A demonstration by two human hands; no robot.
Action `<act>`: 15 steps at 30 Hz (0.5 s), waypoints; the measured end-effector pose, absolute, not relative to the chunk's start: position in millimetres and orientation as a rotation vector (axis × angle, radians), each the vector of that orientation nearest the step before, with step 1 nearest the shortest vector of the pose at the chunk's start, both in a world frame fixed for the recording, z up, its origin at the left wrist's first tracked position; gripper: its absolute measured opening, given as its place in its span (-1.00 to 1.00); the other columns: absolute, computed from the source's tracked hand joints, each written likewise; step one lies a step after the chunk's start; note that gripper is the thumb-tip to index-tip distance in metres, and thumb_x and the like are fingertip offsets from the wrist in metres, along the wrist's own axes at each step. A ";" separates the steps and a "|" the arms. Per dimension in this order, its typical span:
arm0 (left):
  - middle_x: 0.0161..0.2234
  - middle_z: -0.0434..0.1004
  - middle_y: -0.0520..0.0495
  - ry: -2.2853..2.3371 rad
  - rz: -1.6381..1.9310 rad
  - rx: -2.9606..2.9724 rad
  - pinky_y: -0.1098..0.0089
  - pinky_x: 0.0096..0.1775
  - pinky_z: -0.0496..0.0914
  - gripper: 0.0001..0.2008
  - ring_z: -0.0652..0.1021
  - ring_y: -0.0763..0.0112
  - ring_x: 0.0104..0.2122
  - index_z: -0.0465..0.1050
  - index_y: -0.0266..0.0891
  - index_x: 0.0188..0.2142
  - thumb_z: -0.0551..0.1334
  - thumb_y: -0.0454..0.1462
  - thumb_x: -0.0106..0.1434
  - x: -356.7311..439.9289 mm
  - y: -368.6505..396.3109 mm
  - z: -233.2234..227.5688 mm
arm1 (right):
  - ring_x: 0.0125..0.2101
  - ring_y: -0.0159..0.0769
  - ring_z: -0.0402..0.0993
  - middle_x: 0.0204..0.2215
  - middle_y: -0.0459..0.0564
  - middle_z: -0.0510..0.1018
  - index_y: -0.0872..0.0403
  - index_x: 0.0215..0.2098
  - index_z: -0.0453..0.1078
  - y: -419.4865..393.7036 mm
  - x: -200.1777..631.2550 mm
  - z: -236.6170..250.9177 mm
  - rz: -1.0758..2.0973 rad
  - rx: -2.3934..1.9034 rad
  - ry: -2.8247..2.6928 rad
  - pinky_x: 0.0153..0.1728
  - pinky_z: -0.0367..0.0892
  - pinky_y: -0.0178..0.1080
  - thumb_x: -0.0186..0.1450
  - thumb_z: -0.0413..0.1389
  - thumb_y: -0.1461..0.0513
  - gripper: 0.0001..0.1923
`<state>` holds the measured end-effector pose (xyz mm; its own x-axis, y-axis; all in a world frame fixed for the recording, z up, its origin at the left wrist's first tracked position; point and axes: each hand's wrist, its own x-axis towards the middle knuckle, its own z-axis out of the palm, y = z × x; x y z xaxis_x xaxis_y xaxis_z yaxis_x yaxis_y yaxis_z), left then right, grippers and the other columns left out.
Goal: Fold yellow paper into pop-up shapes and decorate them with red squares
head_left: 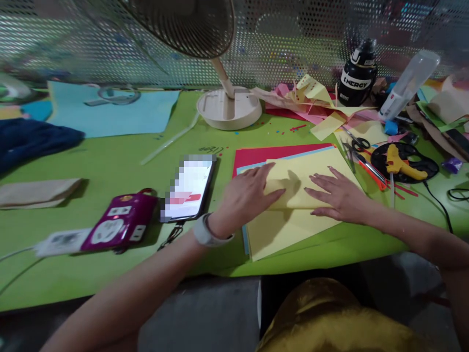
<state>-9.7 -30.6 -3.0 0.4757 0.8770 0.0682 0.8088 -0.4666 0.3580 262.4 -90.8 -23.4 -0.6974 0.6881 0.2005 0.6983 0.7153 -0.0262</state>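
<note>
My left hand [247, 198], with a grey watch [208, 231] on its wrist, rests on the left side of a pale yellow sheet of paper [293, 234]. Its thumb is apart from the fingers. Across from it, my right hand [335, 196] lies on the same sheet with fingers spread. A straight fold or edge crosses the yellow paper between the two hands; I cannot tell which. Under it are a light blue sheet [245, 242] and a red sheet [252, 157], both mostly covered.
Left of the papers lie a phone [192, 188] and a purple power box [122, 220]. A fan base [229, 110] stands behind. To the right are scissors [361, 143], a cutter [370, 168], a yellow glue gun [403, 166], paper scraps [330, 124] and a black bottle [357, 78].
</note>
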 end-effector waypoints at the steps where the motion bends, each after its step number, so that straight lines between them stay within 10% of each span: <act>1: -0.04 0.58 -0.31 1.389 0.428 2.570 0.04 0.00 0.41 -0.46 0.56 -0.05 -0.02 0.37 -0.25 0.18 0.21 0.00 0.32 -7.7 -35.4 -3.9 | 0.25 0.02 0.35 0.25 0.28 0.40 0.09 0.25 0.37 -89.8 263.8 -24.6 -0.065 -1.099 -2.724 0.32 0.06 0.24 0.43 0.04 -0.06 -0.43; 9: 0.45 -0.03 -0.25 1.168 0.494 2.760 -0.17 0.32 0.07 -0.35 0.00 -0.15 0.42 0.15 -0.06 0.38 0.13 0.06 0.39 1.9 -61.3 -29.1 | 0.24 0.02 0.36 0.23 0.27 0.42 0.09 0.26 0.36 -92.8 272.7 -17.3 -0.042 -1.123 -2.778 0.30 0.11 0.25 0.45 0.03 0.01 -0.49; 15: 0.47 -0.13 -0.27 1.141 0.417 2.689 -0.11 0.31 0.15 -0.15 0.09 -0.12 0.40 -0.32 -0.04 0.48 0.05 0.15 0.39 -7.2 -67.3 -28.7 | 0.26 0.02 0.34 0.27 0.20 0.38 -0.02 0.31 0.31 -100.5 277.6 -12.8 0.025 -1.211 -2.763 0.34 0.05 0.26 0.45 0.05 0.11 -0.52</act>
<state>-7.2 -67.3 -28.7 0.6641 0.7252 0.1819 0.6716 -0.6855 0.2811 277.6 -100.5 -12.8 -0.6712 0.7334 0.1077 0.7313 0.6789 -0.0650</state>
